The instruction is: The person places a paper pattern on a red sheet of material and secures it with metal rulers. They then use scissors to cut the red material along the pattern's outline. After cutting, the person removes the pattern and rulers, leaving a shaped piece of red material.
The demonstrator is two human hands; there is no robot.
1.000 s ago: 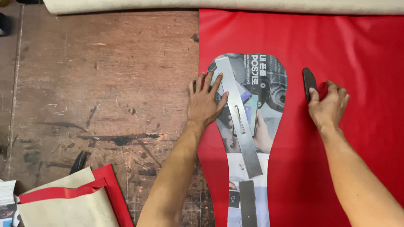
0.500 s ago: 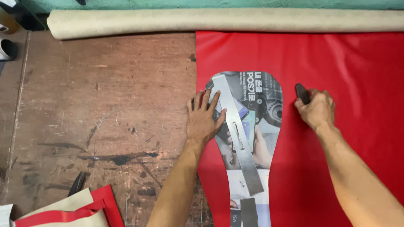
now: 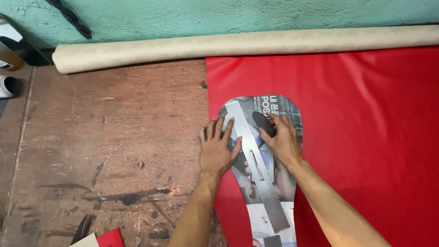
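Note:
A red sheet (image 3: 356, 137) lies spread on a worn wooden table (image 3: 114, 146). On it rests a rounded paper template (image 3: 288, 110) made from a printed page, with a long metal strip (image 3: 256, 164) lying diagonally across it. My left hand (image 3: 217, 148) presses flat on the template's left edge, fingers spread, touching the strip. My right hand (image 3: 283, 139) holds a small dark oval object (image 3: 263, 122) against the template, just right of the strip's upper part.
A rolled beige sheet (image 3: 238, 45) lies along the back of the table, below a green wall (image 3: 228, 16). Scraps of red and beige material (image 3: 103, 238) sit at the bottom left edge. Dark items (image 3: 9, 59) stand at the far left.
My right hand carried the dark oval object leftwards from the bare red sheet onto the template beside the metal strip. The view shifted down, showing the wall. My left hand stayed put.

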